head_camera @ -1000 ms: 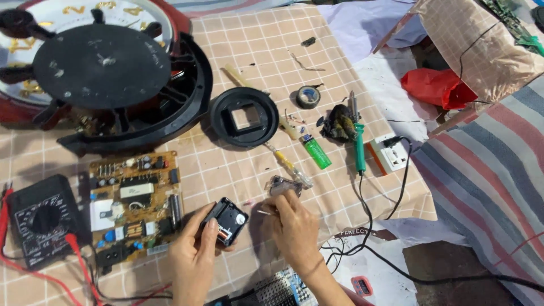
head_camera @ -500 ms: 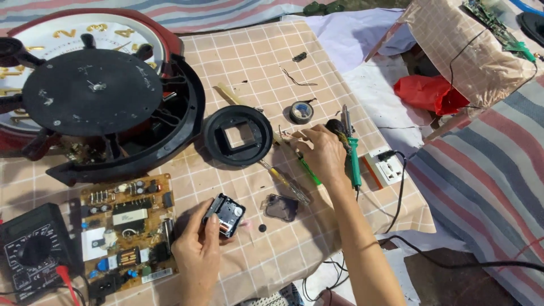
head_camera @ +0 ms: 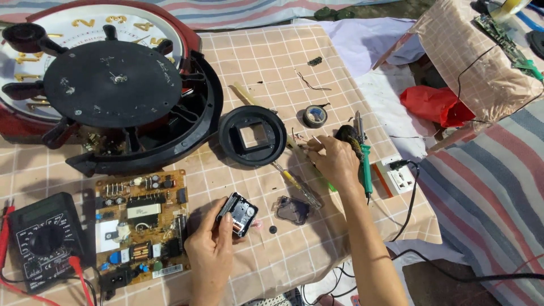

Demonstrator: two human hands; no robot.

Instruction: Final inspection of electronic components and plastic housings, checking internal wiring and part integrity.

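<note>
My right hand (head_camera: 334, 161) has left the small black clock movement (head_camera: 239, 213) and now rests far over by the right edge of the checked cloth (head_camera: 272, 62), fingers curled together on small bits beside the green-handled soldering iron (head_camera: 364, 164) — what exactly they pinch I cannot tell. So the work has turned from the movement to fetching a part or tool. My left hand (head_camera: 211, 252) stays clamped on the movement near the front edge, its open side up. The clear cover (head_camera: 292, 209) lies just beside it. A circuit board (head_camera: 141, 224) with a white oblong label sits at the front left, a black meter (head_camera: 42, 241) beyond it — a red bag (head_camera: 433, 105) lies off the right edge.
</note>
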